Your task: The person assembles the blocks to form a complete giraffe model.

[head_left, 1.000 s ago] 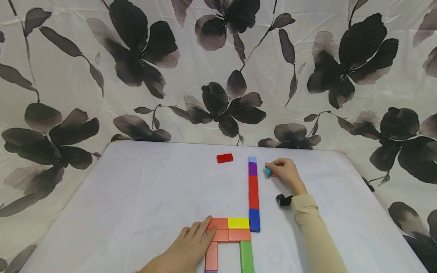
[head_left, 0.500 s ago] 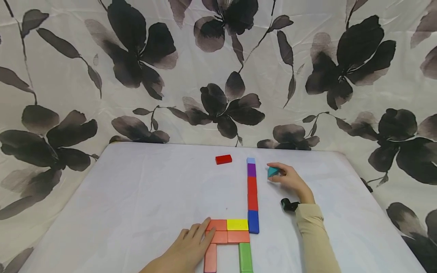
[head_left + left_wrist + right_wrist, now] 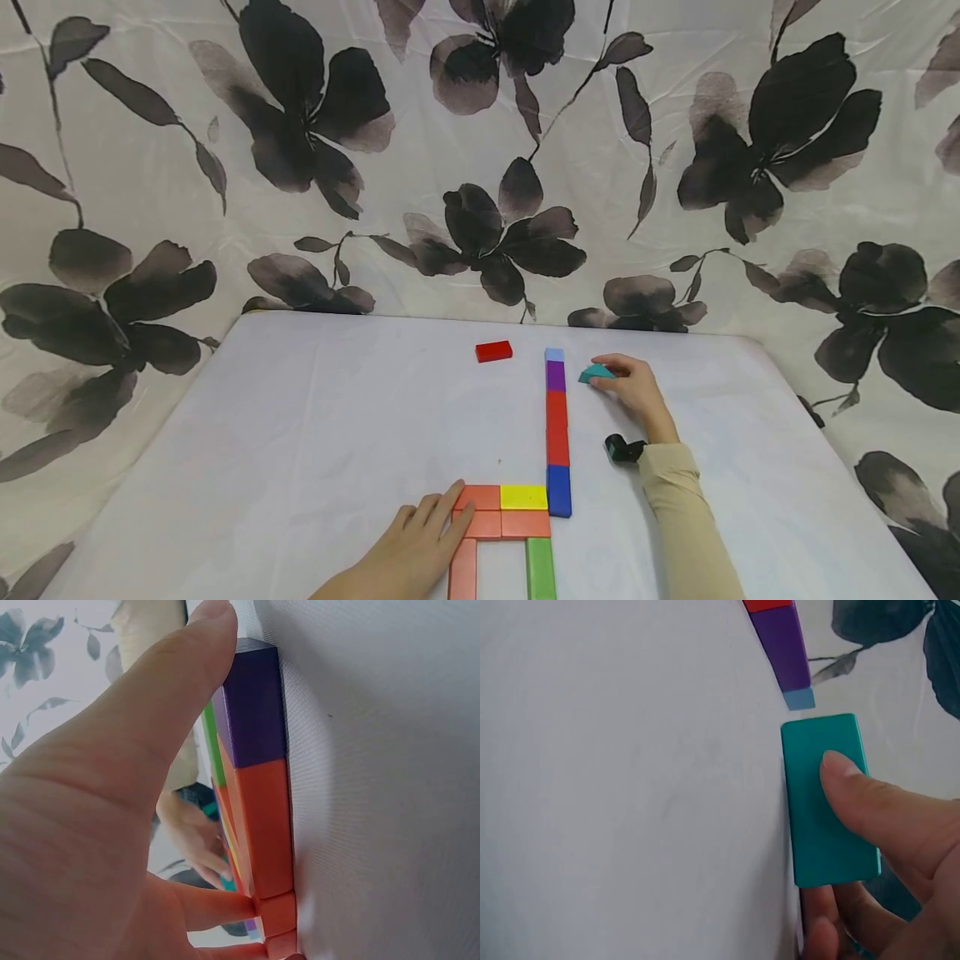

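My right hand (image 3: 637, 392) pinches a teal triangular block (image 3: 597, 372) between thumb and fingers, right of the far end of a block column. In the right wrist view the thumb presses the broad rectangular face of the teal block (image 3: 829, 802). My left hand (image 3: 420, 537) rests its extended fingers along the left side of some orange blocks (image 3: 478, 523). In the left wrist view its fingers touch the orange blocks (image 3: 262, 825), and the thumb lies near a purple block (image 3: 255, 709).
The column holds a blue block (image 3: 558, 490), red blocks (image 3: 557, 427), a purple block (image 3: 555, 375) and a light blue end (image 3: 553, 354). A yellow block (image 3: 523, 497) and a green block (image 3: 540, 568) join the orange ones. A loose red block (image 3: 493, 351) lies at the back of the white table (image 3: 337, 417).
The right hand has drawn back to the right, then returned left, and turned the teal block so it shows a flatter triangular outline. The left hand has stayed on the orange blocks.
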A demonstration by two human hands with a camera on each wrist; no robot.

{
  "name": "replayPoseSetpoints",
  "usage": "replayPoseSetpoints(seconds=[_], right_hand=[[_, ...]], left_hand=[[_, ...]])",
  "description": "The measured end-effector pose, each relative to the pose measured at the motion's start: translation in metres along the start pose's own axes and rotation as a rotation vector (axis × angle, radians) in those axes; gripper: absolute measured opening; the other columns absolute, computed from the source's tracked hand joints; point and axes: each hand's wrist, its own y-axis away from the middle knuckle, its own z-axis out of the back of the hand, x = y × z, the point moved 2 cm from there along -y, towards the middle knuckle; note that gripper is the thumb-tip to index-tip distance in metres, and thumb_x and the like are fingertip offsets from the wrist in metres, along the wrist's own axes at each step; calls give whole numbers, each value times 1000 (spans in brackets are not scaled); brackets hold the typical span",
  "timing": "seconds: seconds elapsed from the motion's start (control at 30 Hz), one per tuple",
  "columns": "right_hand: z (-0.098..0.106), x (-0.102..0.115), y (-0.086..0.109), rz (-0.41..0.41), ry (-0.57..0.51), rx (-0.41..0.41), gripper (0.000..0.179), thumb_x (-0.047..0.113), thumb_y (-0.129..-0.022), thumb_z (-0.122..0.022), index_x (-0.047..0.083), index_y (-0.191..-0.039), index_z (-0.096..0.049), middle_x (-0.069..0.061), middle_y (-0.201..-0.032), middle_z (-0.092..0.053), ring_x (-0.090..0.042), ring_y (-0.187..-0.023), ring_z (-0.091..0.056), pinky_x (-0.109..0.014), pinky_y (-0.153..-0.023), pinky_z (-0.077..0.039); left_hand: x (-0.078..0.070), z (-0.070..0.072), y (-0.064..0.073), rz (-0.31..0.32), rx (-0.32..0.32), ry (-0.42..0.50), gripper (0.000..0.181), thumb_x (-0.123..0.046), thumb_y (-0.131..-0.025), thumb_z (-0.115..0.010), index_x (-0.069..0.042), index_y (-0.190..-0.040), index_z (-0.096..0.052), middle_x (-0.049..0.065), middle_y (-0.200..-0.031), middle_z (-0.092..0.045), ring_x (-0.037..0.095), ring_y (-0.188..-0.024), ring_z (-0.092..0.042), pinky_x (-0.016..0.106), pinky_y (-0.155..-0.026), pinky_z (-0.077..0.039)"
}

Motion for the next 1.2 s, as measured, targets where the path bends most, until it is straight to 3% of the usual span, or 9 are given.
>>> replayPoseSetpoints(seconds=[0.27, 0.7, 1.2], right_hand=[[-10, 4, -14, -74, -55, -36, 43, 8, -88, -73, 3, -130, -64, -24, -133, -56, -36, -123, -48, -50, -106, -36], [-20, 10, -26, -29, -44, -68, 44, 4, -85, -76, 1, -128, -66, -25, -130, -59, -37, -123, -50, -49, -105, -37], [-22, 10, -28, -28, -22, -45, 50, 7, -87, -75, 5, -134, -62, -26, -131, -57, -37, -121, -50, -49, -103, -38]], left_hand=[[1, -1, 0, 9, 20, 29, 114, -90, -77, -40, -5, -152, -35, 20, -159, -22, 31, -128, -38, 48, -96, -40], [1, 1, 2, 19, 23, 29, 115, -90, -74, -44, -5, -152, -35, 19, -159, -21, 31, -129, -38, 49, -98, -40], [-1, 2, 1, 31, 51, 36, 115, -90, -75, -42, -6, -153, -34, 19, -159, -22, 32, -130, -38, 50, -98, -40]])
